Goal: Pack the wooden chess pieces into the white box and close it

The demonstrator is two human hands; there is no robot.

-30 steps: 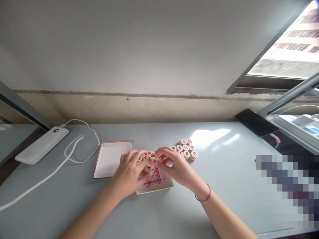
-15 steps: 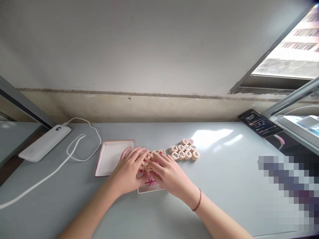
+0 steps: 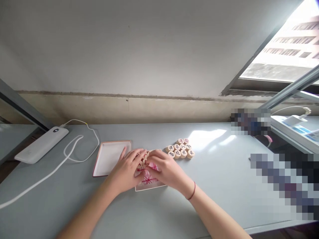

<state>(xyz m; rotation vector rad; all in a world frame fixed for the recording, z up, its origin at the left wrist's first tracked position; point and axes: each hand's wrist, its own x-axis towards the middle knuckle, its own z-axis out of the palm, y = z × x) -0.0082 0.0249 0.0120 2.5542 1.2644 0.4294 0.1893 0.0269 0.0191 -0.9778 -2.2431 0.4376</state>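
My left hand [image 3: 127,171] and my right hand [image 3: 165,169] curve around a tight cluster of round wooden xiangqi pieces [image 3: 144,160] with red characters. Fingers of both hands touch the pieces and hide most of them. The cluster lies on a white box part printed with red board lines [image 3: 149,179]. To the right of my right hand, wooden xiangqi pieces with dark characters [image 3: 179,148] stand in a compact group on the table. A shallow white tray with a red rim [image 3: 111,157] lies to the left of my left hand.
A white power bank [image 3: 41,145] with a looped white cable lies at the left of the grey table [image 3: 224,166]. A pixelated patch [image 3: 250,121] covers something at the table's back right. Beyond it are a window and a white device.
My hands have drawn closer together over the red-character pieces, which now form a tighter cluster. The camera view has shifted slightly.
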